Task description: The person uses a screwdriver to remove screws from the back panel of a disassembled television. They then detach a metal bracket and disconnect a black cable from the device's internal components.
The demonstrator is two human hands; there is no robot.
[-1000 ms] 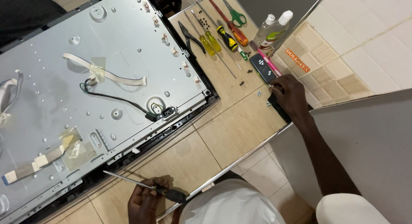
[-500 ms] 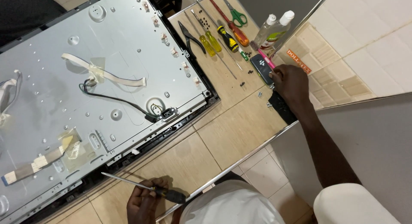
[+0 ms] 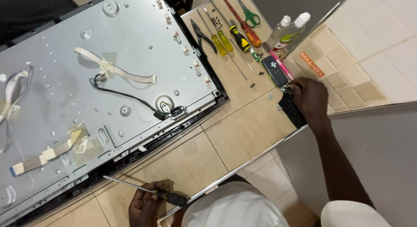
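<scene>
Head view, lower centre: the left hand [image 3: 145,205] is closed around the black handle of a long screwdriver [image 3: 145,190]. Its shaft points toward the left of the frame, with the long axis running roughly along the lower edge of the flat-screen panel [image 3: 108,79]; the tip lies just beside that edge.

Right of centre: the right hand [image 3: 309,99] reaches across the tiled floor [image 3: 243,131], fingers curled over a small black object [image 3: 292,113]; the grip itself cannot be confirmed. A phone [image 3: 274,71] lies just beyond it.

Upper centre: a row of tools [image 3: 226,36], green-handled scissors [image 3: 249,16] and two bottles [image 3: 286,31] lie farther off, nearer the right hand.
</scene>
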